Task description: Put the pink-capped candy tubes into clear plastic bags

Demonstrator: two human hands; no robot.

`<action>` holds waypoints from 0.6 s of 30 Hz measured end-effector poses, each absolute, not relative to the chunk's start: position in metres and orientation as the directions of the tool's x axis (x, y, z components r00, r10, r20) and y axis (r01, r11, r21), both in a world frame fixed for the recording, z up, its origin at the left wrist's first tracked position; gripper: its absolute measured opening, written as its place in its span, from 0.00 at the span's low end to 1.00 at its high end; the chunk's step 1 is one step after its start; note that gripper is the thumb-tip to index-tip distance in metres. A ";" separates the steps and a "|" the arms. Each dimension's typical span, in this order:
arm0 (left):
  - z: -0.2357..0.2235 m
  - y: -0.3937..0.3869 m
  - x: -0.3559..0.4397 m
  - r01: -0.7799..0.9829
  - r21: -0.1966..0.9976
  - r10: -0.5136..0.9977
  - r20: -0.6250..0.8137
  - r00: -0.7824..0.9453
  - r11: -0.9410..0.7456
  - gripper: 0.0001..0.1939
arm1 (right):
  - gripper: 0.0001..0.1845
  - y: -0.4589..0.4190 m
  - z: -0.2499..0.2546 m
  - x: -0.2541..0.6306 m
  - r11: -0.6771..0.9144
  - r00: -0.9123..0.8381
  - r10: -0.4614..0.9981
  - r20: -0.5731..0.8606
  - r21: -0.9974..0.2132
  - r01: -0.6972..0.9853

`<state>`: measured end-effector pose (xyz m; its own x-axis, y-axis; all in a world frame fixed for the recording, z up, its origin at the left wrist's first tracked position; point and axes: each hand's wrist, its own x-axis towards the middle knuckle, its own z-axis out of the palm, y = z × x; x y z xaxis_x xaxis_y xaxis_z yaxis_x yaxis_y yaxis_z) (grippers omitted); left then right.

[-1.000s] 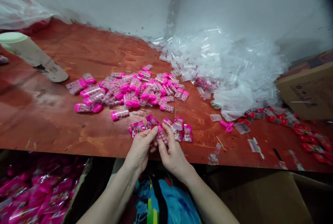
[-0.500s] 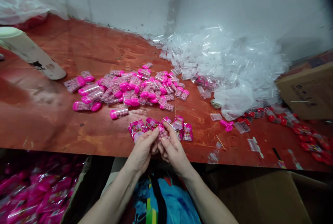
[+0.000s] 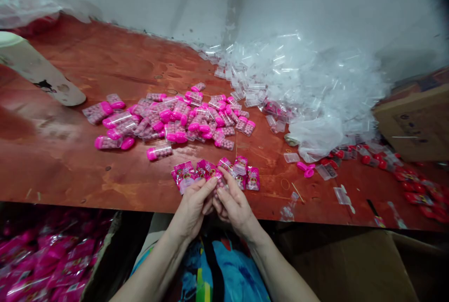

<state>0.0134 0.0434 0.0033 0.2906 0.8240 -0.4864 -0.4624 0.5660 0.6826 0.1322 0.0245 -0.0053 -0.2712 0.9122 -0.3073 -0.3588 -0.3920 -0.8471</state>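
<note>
Both hands meet at the near edge of the red-brown table [image 3: 70,166]. My left hand [image 3: 192,204] and my right hand [image 3: 234,204] pinch together a small clear pink-capped candy tube [image 3: 219,183], fingers closed round it. Just beyond my fingers lie several pink printed packets [image 3: 213,172] in a row. Farther back spreads a pile of pink-capped tubes filled with pink balls [image 3: 168,122].
A heap of clear empty plastic sleeves [image 3: 301,87] fills the back right. Red-capped tubes [image 3: 403,171] lie at the right beside a cardboard box [image 3: 417,124]. A box of pink packets [image 3: 42,260] sits below left. A pale cylinder [image 3: 38,73] lies at the far left.
Both hands have drawn slightly back toward the table edge with the tube still between them. The view has shifted a little.
</note>
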 end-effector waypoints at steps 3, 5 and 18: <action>0.004 0.044 0.012 -0.453 0.674 0.811 -0.458 0.364 0.584 0.22 | 0.35 0.027 -0.005 0.135 -0.454 -0.333 0.882 -0.334 -0.790 -0.412; 0.003 0.046 0.011 -0.460 0.660 0.805 -0.474 0.357 0.593 0.22 | 0.36 0.028 -0.006 0.137 -0.432 -0.328 0.889 -0.318 -0.819 -0.378; -0.004 0.046 0.011 -0.464 0.632 0.784 -0.518 0.342 0.620 0.18 | 0.34 0.022 -0.017 0.136 -0.243 -0.190 0.959 -0.209 -0.954 -0.178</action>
<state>0.0106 0.0464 -0.0039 0.3418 0.7841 -0.5181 -0.4642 0.6202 0.6323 0.1358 0.0218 -0.0173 -0.1901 0.9593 -0.2087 -0.1785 -0.2428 -0.9535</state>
